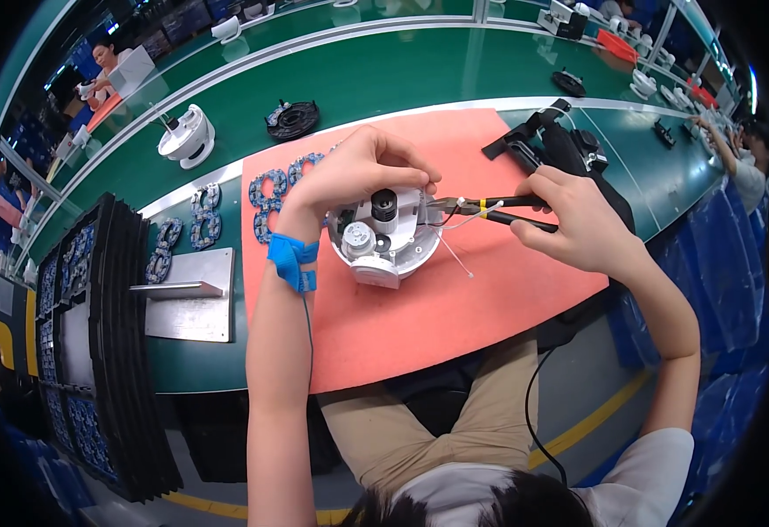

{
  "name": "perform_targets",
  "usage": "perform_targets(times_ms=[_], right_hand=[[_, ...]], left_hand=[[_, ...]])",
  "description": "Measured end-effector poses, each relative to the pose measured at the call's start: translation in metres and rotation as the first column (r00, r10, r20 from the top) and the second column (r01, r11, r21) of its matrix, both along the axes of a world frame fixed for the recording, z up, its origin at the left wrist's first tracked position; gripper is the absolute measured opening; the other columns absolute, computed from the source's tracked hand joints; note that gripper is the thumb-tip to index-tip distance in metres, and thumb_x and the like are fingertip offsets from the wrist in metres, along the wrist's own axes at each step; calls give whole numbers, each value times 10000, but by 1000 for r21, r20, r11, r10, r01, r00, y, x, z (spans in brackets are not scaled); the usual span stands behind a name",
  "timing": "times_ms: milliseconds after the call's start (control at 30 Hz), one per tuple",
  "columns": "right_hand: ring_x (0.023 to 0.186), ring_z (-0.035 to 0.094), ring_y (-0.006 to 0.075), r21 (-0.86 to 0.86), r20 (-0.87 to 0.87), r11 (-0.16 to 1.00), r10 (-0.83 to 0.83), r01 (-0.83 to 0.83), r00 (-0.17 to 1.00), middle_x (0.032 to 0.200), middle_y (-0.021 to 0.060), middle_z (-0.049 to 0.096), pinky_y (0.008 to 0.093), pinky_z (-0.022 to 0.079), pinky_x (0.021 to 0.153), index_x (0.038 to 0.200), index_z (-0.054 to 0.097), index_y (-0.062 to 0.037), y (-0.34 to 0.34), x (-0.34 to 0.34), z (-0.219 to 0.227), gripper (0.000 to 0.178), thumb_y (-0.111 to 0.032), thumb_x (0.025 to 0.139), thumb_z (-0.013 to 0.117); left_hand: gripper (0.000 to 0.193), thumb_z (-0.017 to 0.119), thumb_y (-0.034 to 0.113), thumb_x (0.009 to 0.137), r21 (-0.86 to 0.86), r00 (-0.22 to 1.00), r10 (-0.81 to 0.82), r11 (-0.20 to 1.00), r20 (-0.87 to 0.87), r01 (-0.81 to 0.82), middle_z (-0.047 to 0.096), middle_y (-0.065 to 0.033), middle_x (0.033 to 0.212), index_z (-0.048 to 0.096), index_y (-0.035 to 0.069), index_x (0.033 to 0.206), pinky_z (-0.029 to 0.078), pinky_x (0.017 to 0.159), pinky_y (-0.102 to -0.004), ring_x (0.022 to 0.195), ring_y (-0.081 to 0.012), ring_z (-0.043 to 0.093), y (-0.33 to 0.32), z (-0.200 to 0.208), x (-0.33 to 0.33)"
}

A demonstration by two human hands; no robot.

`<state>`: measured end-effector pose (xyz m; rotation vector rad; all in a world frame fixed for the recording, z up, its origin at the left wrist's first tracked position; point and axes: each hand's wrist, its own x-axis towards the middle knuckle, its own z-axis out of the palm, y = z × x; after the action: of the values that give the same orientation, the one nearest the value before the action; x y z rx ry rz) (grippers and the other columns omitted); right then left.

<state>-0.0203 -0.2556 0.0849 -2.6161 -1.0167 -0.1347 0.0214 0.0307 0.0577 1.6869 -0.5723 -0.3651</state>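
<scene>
A white round housing [415, 259] sits on the pink mat [481, 299], its open side facing up. Inside it are a black lens-like cylinder [384, 205] and a silver round motor [358, 239]. My left hand [362, 167] reaches over its far rim, thumb and fingers closed on the edge; the exact grip is partly hidden. In my right hand [582, 215] are pliers [465, 207] with black handles and yellow bands. Their jaws touch the housing's right side. Thin white wires [455, 252] with small plugs trail out beside them. A blue wrist strap [292, 262] circles my left wrist.
Blue ring-shaped circuit boards [206, 215] lie left of the housing, near a metal plate [188, 316] with an upright bar. Stacked black trays [108, 351] stand far left. A white device [186, 136], a black round base [292, 120] and black equipment [560, 145] lie beyond. Co-workers sit farther off.
</scene>
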Motion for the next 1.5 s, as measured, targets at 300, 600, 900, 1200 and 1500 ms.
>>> perform_targets(times_ms=[300,600,900,1200,1500], right_hand=[[744,590,318,-2,-2,1000,-9,9,1000,829,170,571,405,466,687,902,598,51,3,-3,-4,416,-347,791,645],[755,591,306,-14,49,1000,-25,26,998,842,155,566,394,470,687,925,605,53,-1,-8,-6,421,-344,789,643],[761,592,304,-2,71,1000,-30,30,997,833,151,558,392,465,686,917,603,52,0,-10,-8,410,-336,786,641],[747,586,296,19,43,1000,-20,19,999,825,148,561,382,457,695,912,604,53,4,-8,-10,415,-340,787,642],[656,568,286,10,56,1000,-12,12,998,760,135,545,382,457,618,805,568,37,5,-4,-15,348,-284,739,683]], left_hand=[[161,664,30,808,18,1000,-10,1000,1,10,712,-111,865,712,-54,937,533,771,-249,787,-128,666,0,-1,2],[171,660,30,818,8,1000,-26,1000,18,26,713,-120,850,701,-69,952,537,768,-251,793,-139,674,0,-1,0],[170,657,29,818,7,999,-23,1000,33,23,714,-121,851,703,-66,951,538,772,-256,793,-141,677,3,1,-3],[170,651,22,813,14,999,-27,1000,36,26,711,-122,838,703,-72,945,541,760,-253,782,-144,678,3,4,-5],[174,658,28,816,-9,999,-34,999,18,34,712,-118,844,701,-72,952,539,766,-255,785,-145,676,2,0,-2]])
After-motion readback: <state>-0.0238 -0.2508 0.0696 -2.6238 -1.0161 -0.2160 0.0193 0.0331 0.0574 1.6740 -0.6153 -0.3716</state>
